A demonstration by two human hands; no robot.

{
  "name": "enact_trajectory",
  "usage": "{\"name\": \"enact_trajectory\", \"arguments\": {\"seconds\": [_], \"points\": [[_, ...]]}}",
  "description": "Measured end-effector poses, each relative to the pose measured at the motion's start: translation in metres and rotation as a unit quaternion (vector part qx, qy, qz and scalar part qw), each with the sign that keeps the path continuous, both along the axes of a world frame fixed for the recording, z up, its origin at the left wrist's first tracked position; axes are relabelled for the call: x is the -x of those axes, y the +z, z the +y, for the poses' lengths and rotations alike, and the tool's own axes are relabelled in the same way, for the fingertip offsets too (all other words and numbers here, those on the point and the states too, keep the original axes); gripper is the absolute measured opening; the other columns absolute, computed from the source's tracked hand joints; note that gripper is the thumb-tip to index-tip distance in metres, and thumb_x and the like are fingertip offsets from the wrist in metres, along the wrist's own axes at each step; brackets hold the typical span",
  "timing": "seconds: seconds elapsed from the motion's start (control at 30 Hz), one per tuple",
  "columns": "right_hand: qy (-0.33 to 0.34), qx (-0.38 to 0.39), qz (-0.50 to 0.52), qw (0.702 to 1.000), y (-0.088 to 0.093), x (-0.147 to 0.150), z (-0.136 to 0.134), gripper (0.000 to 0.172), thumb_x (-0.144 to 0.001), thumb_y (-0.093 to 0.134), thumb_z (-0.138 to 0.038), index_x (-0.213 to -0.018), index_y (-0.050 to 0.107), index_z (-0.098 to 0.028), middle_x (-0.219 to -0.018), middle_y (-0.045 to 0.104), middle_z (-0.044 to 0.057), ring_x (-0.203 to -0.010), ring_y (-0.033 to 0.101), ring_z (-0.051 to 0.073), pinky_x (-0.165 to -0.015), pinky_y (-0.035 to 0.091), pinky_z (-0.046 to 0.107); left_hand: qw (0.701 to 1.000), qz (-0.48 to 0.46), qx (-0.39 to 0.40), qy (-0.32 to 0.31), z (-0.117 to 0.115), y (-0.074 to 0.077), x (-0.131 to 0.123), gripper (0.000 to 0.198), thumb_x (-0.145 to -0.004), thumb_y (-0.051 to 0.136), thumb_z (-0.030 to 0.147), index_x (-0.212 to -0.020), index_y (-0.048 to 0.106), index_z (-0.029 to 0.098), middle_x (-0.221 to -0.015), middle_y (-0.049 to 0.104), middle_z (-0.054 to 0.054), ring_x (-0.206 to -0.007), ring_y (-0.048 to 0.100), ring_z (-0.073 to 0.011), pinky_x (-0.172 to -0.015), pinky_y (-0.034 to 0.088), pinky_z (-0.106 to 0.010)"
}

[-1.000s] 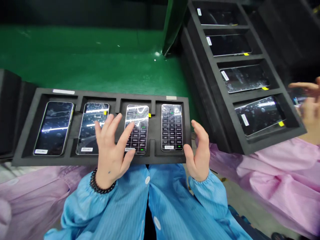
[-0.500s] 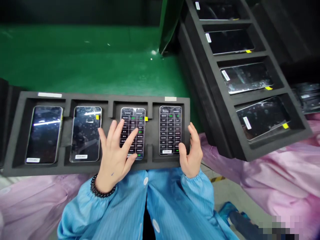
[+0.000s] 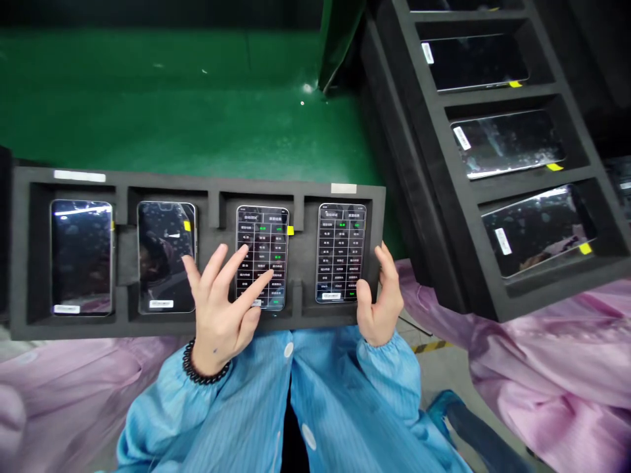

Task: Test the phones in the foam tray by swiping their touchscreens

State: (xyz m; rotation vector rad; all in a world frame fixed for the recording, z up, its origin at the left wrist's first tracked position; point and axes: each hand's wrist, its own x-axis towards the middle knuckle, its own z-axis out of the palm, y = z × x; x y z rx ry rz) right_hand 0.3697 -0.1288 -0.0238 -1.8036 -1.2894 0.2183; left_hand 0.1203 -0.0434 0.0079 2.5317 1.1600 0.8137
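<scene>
A black foam tray (image 3: 211, 196) lies across my lap with several smartphones in its compartments. The two left phones (image 3: 81, 256) (image 3: 166, 256) have dark screens. The two right phones (image 3: 261, 246) (image 3: 341, 243) show lit grids of test items with green marks. My left hand (image 3: 219, 302) rests with spread fingers on the lower part of the third phone, holding nothing. My right hand (image 3: 379, 302) wraps the tray's right end, its thumb beside the fourth phone. A black bead bracelet (image 3: 202, 364) circles my left wrist.
A second black foam tray (image 3: 424, 157) holding dark phones with yellow tabs stands at the right. A green surface (image 3: 148, 112) spreads behind. Pink-sleeved co-workers (image 3: 552, 368) sit on the right, with more pink cloth (image 3: 64, 387) at the left. My blue smock (image 3: 246, 407) fills the bottom.
The tray has turned from tilted to nearly level in view. My left hand has slid down the third phone. A co-worker's hand at the right has left view.
</scene>
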Motion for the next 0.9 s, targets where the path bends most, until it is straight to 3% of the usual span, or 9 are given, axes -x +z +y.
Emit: {"name": "enact_trajectory", "arguments": {"seconds": [0.27, 0.53, 0.8, 0.9], "points": [[-0.021, -0.017, -0.013, 1.000, 0.003, 0.002, -0.001, 0.049, -0.098, 0.051, -0.023, -0.146, 0.051, -0.026, -0.151, 0.054, 0.009, -0.137, 0.054, 0.028, -0.111, 0.051, 0.048, 0.999, 0.036, 0.018, -0.008, 0.003, 0.001, -0.002, 0.053, -0.104, 0.029, 0.046, -0.155, 0.038, 0.035, -0.169, 0.017, 0.000, -0.157, 0.014, -0.0328, -0.128, -0.005, -0.064], [-0.029, 0.007, -0.061, 0.998, 0.011, 0.003, 0.000, 0.038, -0.099, 0.047, -0.022, -0.133, 0.065, -0.028, -0.150, 0.055, 0.005, -0.133, 0.059, 0.026, -0.109, 0.053, 0.044, 0.997, 0.059, 0.056, 0.016, 0.004, 0.009, -0.005, 0.052, -0.104, 0.027, 0.049, -0.155, 0.034, 0.041, -0.169, 0.010, 0.011, -0.156, 0.015, -0.0376, -0.129, -0.005, -0.059], [0.001, 0.038, -0.099, 0.994, 0.013, 0.000, 0.004, 0.040, -0.100, 0.048, -0.024, -0.137, 0.062, -0.030, -0.157, 0.045, 0.007, -0.136, 0.053, 0.029, -0.108, 0.052, 0.049, 0.998, 0.058, 0.033, -0.005, 0.006, 0.003, -0.005, 0.058, -0.103, 0.026, 0.053, -0.159, 0.029, 0.035, -0.170, 0.009, -0.003, -0.158, 0.009, -0.0354, -0.126, -0.007, -0.066], [0.002, 0.036, -0.090, 0.995, 0.013, -0.001, 0.006, 0.047, -0.101, 0.048, -0.028, -0.148, 0.050, -0.030, -0.154, 0.048, 0.010, -0.136, 0.053, 0.030, -0.107, 0.051, 0.051, 0.997, 0.072, 0.040, -0.005, 0.007, 0.004, -0.008, 0.059, -0.103, 0.026, 0.054, -0.160, 0.025, 0.036, -0.171, 0.005, -0.002, -0.158, 0.004, -0.0339, -0.126, -0.008, -0.065]]}}
